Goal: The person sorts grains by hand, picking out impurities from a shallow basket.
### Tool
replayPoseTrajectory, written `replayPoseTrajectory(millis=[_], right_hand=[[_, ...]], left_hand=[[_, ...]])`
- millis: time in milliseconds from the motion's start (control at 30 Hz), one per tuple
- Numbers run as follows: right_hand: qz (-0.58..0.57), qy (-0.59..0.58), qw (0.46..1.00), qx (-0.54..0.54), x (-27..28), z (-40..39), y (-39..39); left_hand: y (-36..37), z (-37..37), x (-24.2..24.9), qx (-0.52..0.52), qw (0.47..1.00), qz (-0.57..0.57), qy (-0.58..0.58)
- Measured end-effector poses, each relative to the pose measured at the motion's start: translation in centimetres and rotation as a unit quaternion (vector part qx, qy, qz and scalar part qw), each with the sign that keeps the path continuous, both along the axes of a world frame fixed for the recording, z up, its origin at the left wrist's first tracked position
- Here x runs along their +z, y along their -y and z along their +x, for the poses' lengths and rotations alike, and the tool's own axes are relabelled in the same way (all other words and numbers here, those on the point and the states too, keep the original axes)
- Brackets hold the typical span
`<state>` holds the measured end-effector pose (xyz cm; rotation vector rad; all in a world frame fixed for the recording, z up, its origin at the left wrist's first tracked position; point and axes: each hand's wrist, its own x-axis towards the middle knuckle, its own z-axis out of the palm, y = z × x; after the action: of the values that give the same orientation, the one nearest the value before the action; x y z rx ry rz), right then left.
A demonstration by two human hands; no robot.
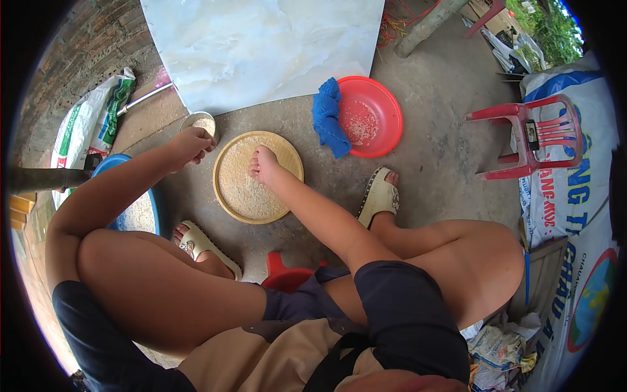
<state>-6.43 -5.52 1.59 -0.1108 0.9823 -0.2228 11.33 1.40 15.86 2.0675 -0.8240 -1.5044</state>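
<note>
Concrete floor (437, 189) surrounds the tray (251, 220) of grain (243, 186). My right hand (263, 164) is curled shut over it; my left hand (191, 146), seemingly closed too, is near the cup (187, 121). I can't tell what either holds.

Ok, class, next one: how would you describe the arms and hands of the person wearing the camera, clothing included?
The left hand and right hand are bare, with no glove, watch or bracelet showing. Both arms come out of short, plain, dark navy sleeves, leaving the forearms uncovered. No markings show on either sleeve.
</note>
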Motion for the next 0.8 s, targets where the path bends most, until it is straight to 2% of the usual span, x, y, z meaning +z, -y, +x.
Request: replayPoseTrajectory(millis=[33,133,367,467,533,567,633,700,800], right_hand=[[-0.007,-0.009,1.0,-0.004,-0.5,-0.2,0.1],[-0.024,-0.044,0.999,-0.01,-0.8,-0.5,0.3],[-0.04,-0.065,0.996,-0.037,-3.4,-0.3,0.9],[-0.052,-0.07,0.995,-0.046,-4.2,-0.2,1.1],[-0.051,-0.063,0.996,-0.045,-5.1,0.0,1.3],[-0.052,-0.056,0.996,-0.045,-5.5,0.1,1.5],[-0.049,-0.065,0.996,-0.046,-5.6,0.7,1.6],[-0.047,-0.074,0.995,-0.048,-5.3,1.7,1.7],[-0.062,-0.011,0.998,-0.014,-4.2,4.4,2.0]], left_hand=[[-0.2,0.0,-0.2,0.036,0.998,-0.008,-0.051],[-0.1,0.6,-0.2,0.078,0.992,0.01,-0.093],[0.0,1.1,1.3,0.084,0.995,0.027,-0.039],[0.1,0.9,1.6,0.148,0.982,0.062,-0.101],[0.2,0.8,1.5,0.065,0.983,0.099,-0.143],[0.1,0.6,1.4,0.067,0.982,0.1,-0.143],[-0.1,-0.1,1.2,-0.031,0.99,0.108,-0.086],[-0.5,-0.2,1.0,-0.034,0.989,0.114,-0.082],[-0.4,0.4,0.6,-0.026,0.988,0.125,-0.089]])
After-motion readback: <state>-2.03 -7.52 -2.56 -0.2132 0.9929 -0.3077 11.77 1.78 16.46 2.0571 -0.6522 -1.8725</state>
